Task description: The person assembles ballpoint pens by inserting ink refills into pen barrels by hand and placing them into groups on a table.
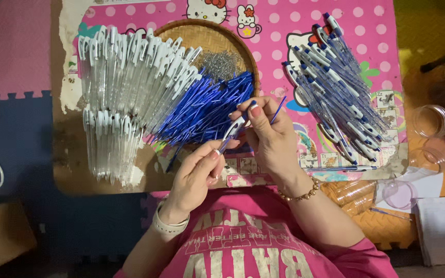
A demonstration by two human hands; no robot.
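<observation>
With the left hand (199, 172) and right hand (269, 136) pinching one pen barrel (233, 131) just below the woven tray (243, 46), a loosened pinch risks dropping it among the blue refills (207, 110)

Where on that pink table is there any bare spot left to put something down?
Two bare patches: the dotted strip between the basket and the finished pens, and the worn near-left corner beside the clear barrels. Everywhere else is crowded, with blue refills piled in the middle.
</observation>
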